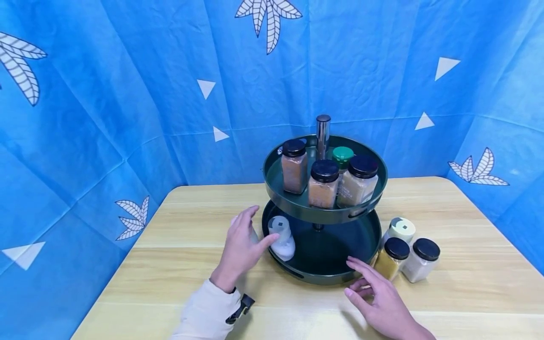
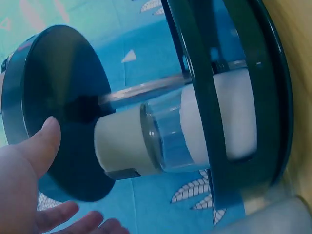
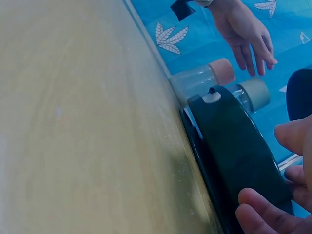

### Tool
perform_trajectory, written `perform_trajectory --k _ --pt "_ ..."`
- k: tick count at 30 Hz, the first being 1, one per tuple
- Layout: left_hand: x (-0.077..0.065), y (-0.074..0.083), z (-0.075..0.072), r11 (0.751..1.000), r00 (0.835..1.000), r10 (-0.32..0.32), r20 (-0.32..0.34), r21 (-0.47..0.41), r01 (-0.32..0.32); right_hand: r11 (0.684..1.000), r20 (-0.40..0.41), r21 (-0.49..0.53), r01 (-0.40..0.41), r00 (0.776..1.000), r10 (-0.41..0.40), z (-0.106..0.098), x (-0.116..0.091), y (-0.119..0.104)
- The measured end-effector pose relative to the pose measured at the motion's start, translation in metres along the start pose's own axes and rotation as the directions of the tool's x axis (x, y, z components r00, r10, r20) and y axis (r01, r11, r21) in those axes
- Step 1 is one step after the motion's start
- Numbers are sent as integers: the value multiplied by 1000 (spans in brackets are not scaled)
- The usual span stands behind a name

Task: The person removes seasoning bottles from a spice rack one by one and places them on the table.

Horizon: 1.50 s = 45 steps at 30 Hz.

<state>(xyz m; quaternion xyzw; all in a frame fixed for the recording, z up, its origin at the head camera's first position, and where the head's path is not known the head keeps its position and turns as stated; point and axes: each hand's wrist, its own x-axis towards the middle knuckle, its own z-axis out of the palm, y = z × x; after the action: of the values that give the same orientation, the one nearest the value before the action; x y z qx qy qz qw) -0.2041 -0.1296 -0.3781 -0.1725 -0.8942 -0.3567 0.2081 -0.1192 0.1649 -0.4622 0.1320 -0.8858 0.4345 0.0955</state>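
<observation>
A dark green two-tier turntable stands on the table. On its lower tier, at the left, is a clear jar with a pale lid and white contents. My left hand hovers beside that jar, fingers spread and holding nothing. The right wrist view shows a pink-lidded jar on the table beyond the turntable; my left hand mostly hides it in the head view. My right hand is at the lower tier's front right rim, fingers loosely bent with nothing in them. Whether its fingertips touch the rim I cannot tell.
The upper tier holds several jars, including a black-lidded one and a green-capped one. Right of the turntable stand a pale-lidded jar, a yellow spice jar and a white-filled jar. Blue cloth hangs behind.
</observation>
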Motion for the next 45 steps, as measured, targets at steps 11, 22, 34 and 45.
perform_trajectory --k 11,22,34,45 --pt "-3 20 28 997 986 82 146 -23 -79 999 -49 -29 32 998 -34 -1 -1 8" --pt "-5 25 43 999 988 33 152 -48 -26 999 -69 -23 43 997 -45 -4 2 12" --pt "-8 18 50 999 987 3 162 -44 4 998 -69 -18 60 996 -61 -3 2 15" --pt "-6 18 50 999 984 -5 180 -51 14 998 -65 -1 56 996 -56 -4 1 16"
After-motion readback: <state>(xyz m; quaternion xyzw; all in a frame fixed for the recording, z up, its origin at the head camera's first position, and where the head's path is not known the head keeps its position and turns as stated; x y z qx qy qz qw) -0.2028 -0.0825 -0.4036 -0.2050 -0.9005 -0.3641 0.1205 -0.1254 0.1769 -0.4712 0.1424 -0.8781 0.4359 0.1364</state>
